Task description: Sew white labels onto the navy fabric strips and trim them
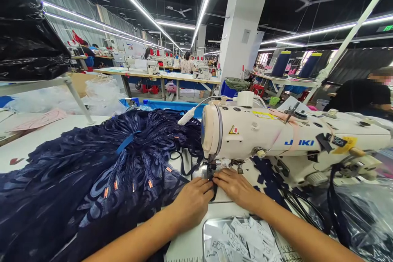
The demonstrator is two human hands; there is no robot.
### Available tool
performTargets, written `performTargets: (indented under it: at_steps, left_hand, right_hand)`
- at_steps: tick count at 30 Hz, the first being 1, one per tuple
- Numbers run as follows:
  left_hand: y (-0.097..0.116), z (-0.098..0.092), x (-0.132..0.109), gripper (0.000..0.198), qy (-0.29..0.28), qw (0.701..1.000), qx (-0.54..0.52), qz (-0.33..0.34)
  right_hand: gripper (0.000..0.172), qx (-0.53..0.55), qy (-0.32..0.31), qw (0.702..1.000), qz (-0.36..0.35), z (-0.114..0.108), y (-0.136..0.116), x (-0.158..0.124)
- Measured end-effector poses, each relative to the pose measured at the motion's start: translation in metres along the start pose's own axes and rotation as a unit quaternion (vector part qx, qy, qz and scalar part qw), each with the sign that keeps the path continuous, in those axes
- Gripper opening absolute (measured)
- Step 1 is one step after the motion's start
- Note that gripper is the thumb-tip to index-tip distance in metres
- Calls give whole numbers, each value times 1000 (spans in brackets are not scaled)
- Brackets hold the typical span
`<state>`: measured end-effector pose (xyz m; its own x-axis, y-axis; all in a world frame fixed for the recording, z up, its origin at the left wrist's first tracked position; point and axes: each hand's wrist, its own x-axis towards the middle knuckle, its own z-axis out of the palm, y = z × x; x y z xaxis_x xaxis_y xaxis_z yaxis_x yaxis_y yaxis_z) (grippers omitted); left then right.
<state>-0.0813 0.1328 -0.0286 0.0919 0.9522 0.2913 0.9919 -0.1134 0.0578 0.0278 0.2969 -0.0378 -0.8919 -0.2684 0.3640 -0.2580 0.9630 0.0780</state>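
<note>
The grip of the left hand [193, 202] pinches the dark strip [214, 192]; the right hand [236, 188] lies spread flat, apparently steadying it beneath the sewing machine [276, 139].

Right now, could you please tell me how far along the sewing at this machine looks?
Done: hard to say; a tied bundle of navy lace lies at the left, seams not visible. In hand: the left hand pinches a dark strip at the presser foot of the sewing machine, the right hand flat beside it. Left: white labels fill the tray in front, loose.
</note>
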Motion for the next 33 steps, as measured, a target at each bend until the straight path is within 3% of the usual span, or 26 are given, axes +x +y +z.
performTargets:
  at_steps: [8, 17, 25, 33]
  left_hand:
    - [8, 10, 16, 23, 9, 995, 75, -61]
    - [7, 19, 18, 23, 28, 992, 106, -67]
    - [3, 24, 22, 22, 41, 989, 125, -69]
    - [0, 27, 27, 20, 71, 984, 144, -81]
  right_hand:
    - [38, -35, -69, 997, 25, 0, 14, 0]
    - [43, -23, -61, 997, 28, 7, 19, -2]
    - [52, -88, -59, 993, 44, 6, 14, -2]
    - [45, -132, -47, 988, 61, 4, 11, 3]
